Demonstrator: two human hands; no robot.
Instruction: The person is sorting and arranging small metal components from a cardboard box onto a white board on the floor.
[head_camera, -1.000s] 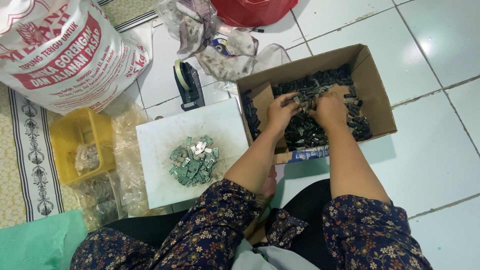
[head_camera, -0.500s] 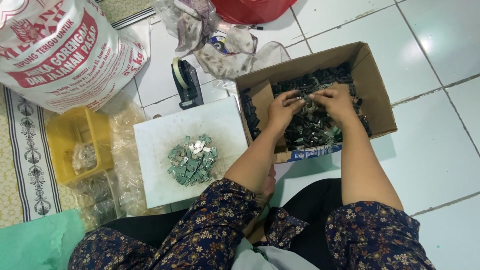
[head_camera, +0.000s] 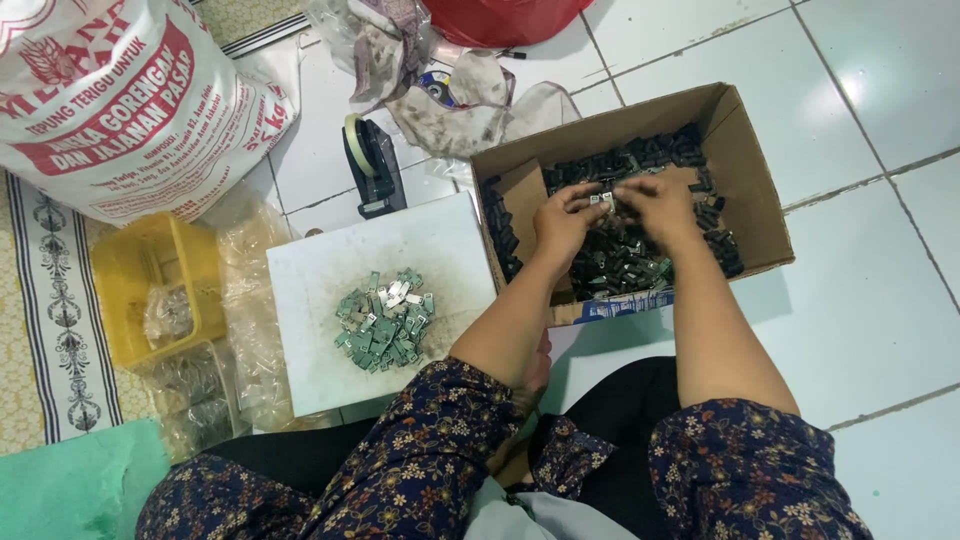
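Together, left hand (head_camera: 562, 222) and right hand (head_camera: 655, 200) over cardboard box (head_camera: 745, 170), fingers apparently pinching one small pale piece (head_camera: 605, 199).

Bright even light; glare on white floor tiles (head_camera: 880, 90); soft shadows; sharp focus, slight edge distortion.

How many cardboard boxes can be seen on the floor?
1. The cardboard box lies open on the white tiles, right of the white board; both hands, left hand and right hand, are inside it. Others may be hidden.
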